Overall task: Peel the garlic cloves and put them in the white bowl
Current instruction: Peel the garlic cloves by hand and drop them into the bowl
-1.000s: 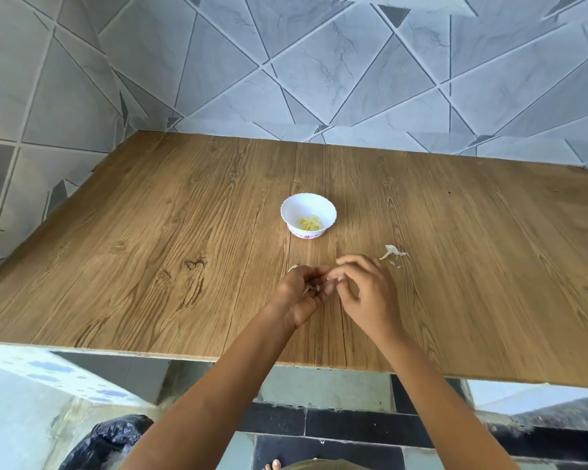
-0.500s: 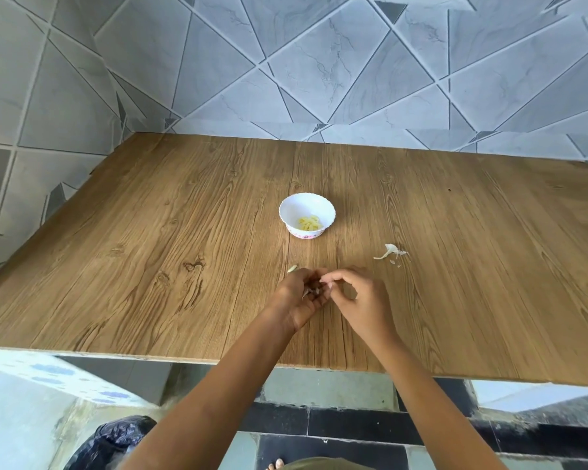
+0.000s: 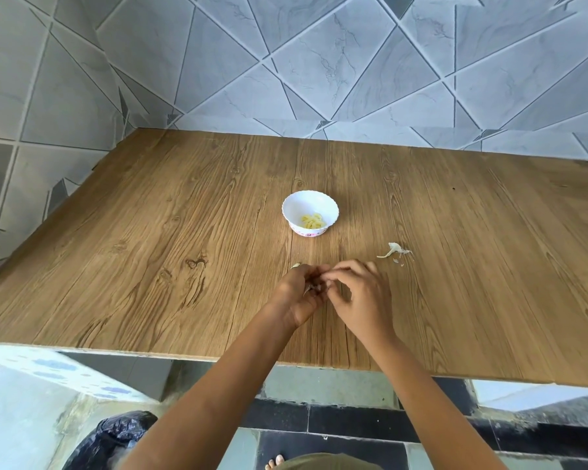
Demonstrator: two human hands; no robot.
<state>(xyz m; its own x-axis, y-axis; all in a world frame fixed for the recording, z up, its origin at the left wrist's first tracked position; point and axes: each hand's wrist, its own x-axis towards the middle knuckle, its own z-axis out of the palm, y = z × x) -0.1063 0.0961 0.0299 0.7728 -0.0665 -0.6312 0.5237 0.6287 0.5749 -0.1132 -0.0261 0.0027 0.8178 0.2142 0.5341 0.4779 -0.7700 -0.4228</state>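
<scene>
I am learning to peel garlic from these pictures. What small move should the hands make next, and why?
Probably the right hand should pull the skin off the clove that the left hand grips. Its fingers pinch at that clove, skin seems still on it, and the white bowl beyond already holds peeled cloves.

White bowl (image 3: pixel 294 212): small, scallop-rimmed, with a pink band round its foot, standing upright near the middle of the wooden tabletop (image 3: pixel 184 249). Peeled cloves (image 3: pixel 313 221): a small pale-yellow heap on the bowl's floor, toward its 4 o'clock side. Garlic clove (image 3: pixel 314 287): mostly hidden, pinched between the fingertips of the left hand (image 3: pixel 299 295) and right hand (image 3: pixel 362 295), at 6 o'clock from the bowl and apart from it.
</scene>
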